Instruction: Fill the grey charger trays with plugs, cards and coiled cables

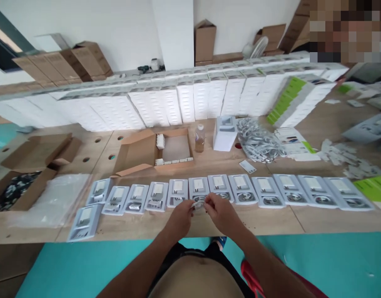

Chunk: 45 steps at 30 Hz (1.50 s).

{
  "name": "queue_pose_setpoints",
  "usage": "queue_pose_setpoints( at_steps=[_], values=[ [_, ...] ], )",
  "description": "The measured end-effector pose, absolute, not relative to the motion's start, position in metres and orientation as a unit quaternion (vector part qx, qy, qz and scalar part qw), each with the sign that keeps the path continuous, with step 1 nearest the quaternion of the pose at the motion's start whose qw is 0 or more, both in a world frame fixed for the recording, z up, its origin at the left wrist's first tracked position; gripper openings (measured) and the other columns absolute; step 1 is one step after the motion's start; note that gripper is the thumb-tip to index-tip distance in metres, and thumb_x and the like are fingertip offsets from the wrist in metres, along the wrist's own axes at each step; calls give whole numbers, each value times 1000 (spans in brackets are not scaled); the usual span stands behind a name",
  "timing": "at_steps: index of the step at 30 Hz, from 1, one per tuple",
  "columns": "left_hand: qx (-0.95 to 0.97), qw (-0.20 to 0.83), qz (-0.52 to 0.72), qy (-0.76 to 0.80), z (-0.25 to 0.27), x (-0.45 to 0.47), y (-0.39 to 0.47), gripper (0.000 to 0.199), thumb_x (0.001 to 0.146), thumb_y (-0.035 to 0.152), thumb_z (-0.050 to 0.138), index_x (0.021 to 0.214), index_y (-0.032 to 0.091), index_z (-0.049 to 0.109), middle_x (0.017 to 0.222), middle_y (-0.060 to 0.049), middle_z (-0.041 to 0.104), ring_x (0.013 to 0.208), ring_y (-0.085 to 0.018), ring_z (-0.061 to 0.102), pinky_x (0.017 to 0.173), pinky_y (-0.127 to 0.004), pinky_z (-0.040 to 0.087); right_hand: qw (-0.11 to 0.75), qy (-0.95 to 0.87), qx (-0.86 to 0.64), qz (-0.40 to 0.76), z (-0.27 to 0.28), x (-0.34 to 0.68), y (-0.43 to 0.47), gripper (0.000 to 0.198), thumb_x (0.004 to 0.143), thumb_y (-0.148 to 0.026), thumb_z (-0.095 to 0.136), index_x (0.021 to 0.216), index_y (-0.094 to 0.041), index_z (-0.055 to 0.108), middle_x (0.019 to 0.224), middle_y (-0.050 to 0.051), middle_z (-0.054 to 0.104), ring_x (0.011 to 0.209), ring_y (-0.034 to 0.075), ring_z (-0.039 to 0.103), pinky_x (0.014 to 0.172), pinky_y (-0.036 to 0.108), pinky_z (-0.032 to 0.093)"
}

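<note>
My left hand [182, 216] and my right hand [220, 211] meet in front of the row of trays, fingers closed on a small whitish-grey cable [198, 204] that looks coiled. Just behind them is a white tray [199, 183] with a white charger block in its upper part. Trays to the right, such as one holding a coiled grey cable [247, 197], have a block above and a coil below. Further left, a tray [114, 203] shows a block but no coil that I can see. My fingers partly hide the held cable.
Behind the trays stand an open cardboard box [137, 153], a bottle [199, 138], a white box [224, 136] and a heap of bagged cables [260, 140]. Stacked white boxes [184, 101] line the back. Plastic bags [58, 198] lie left. A person [348, 33] is at the upper right.
</note>
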<state>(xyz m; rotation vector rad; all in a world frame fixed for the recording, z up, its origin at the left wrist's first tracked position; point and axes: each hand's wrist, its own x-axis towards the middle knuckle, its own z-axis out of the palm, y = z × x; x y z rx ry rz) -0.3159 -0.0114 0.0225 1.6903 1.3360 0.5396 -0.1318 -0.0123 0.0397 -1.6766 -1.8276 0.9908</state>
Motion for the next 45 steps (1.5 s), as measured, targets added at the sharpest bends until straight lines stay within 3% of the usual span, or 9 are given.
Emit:
queue_pose_setpoints(
  at_steps=[8,12,16,19,24,29,33,39,45],
  values=[
    [644,509,221,527,5,-366,-1,24,94,29,34,84,21,55,73,1,57,69,-15,52,65,-27,35,403,-477,-568,537,9,-205,-5,16,85,-35,56,82,-20,52,64,-2,63,54,13,60,53,23,43],
    [647,508,241,515,9,-379,8,21,92,25,36,86,21,56,77,2,59,74,-15,52,70,-27,37,432,-386,-547,604,12,-221,-3,25,80,-41,62,80,-19,51,60,-1,64,48,13,59,42,20,32],
    [639,521,264,500,11,-382,12,22,91,24,36,84,20,56,79,1,60,76,-14,52,72,-26,37,439,-369,-538,617,17,-226,-2,28,77,-43,65,81,-18,52,62,-1,64,49,14,59,42,21,33],
    [623,548,254,497,7,-383,9,19,89,24,38,84,19,55,76,2,57,72,-14,50,67,-25,37,428,-423,-566,564,11,-224,-3,25,80,-43,61,81,-19,55,65,1,64,54,15,58,48,25,39],
    [638,532,232,507,-1,-392,-1,28,94,37,36,84,19,55,76,2,55,73,-14,51,67,-26,38,378,-606,-622,322,-5,-215,-9,23,76,-28,66,95,-18,60,87,4,63,74,17,57,73,31,45],
    [740,460,154,466,-15,-406,-19,34,97,40,33,94,20,60,93,-3,65,87,-18,58,80,-30,44,247,-690,-533,422,-18,-206,-17,9,80,-22,62,89,-21,64,80,-1,65,73,15,59,72,27,44],
    [778,427,127,443,-33,-415,-25,34,97,36,34,102,19,63,98,-6,68,93,-20,62,84,-31,47,204,-709,-499,455,-39,-206,-19,12,78,-16,63,89,-21,65,79,-2,67,71,14,60,68,24,45],
    [789,266,167,529,-50,-435,5,41,96,30,36,135,18,44,128,-12,57,118,-21,53,100,-38,44,180,-769,-546,278,-81,-219,15,16,87,-18,55,101,-19,63,90,3,69,79,14,63,73,24,48],
    [851,208,92,474,-72,-432,7,40,84,13,49,123,21,56,125,-9,61,119,-23,51,110,-45,31,134,-841,-485,199,-103,-232,27,15,90,-19,54,86,-20,69,100,7,69,99,22,58,87,35,42]
  ],
)
